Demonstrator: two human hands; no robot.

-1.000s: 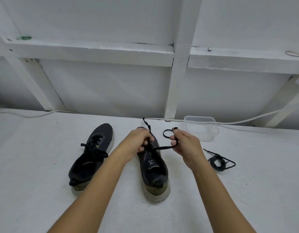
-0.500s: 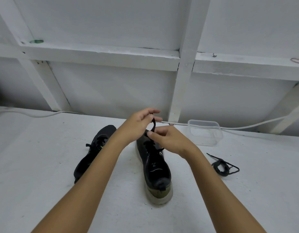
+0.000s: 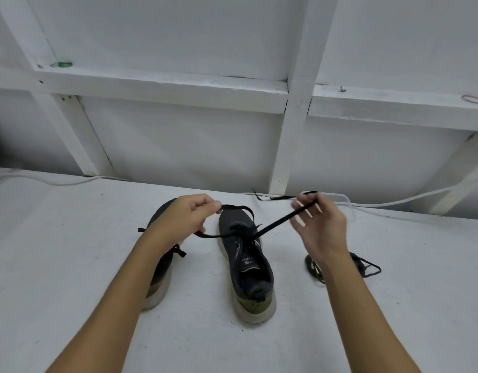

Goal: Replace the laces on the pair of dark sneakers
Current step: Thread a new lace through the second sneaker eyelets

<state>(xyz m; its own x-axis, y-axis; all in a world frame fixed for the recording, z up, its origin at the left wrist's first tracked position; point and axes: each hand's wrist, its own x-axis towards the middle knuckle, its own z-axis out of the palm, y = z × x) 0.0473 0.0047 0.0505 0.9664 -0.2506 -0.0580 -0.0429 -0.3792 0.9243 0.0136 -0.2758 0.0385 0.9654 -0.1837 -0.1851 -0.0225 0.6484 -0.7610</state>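
White painted boards and framing back a pale, rough work surface (image 3: 71,265) on which everything sits

At the centre of the action, the left hand (image 3: 186,219) pinches one run of flat black shoelace (image 3: 275,224) between thumb and curled fingers, the lace looping up over the toe of the nearer dark knit sneaker with its worn pale sole (image 3: 246,265) and coming back under the fist. The right hand (image 3: 321,227) pinches the other run between thumb and forefinger, with the remaining fingers loosely spread; that run climbs taut from the eyelets up to the grip, and its loose tail trails away beyond the hand toward the wall

Directly below and between the two grips, the sneaker lies with its heel toward the person and the lace crossing at its upper eyelets. Under the left forearm sits the second dark sneaker (image 3: 160,275), mostly hidden by the arm, with a black lace end showing at its side. Just outside the right wrist a loose bundle of dark lace (image 3: 364,265) lies on the surface; whether it is old or spare I cannot tell. Behind the right hand the rim of a clear plastic tub (image 3: 345,200) peeks out

I judge the step to be drawing both ends up through the eyelets, near the end of lacing. Next comes evening the two ends under steady tension, then crossing them to tie
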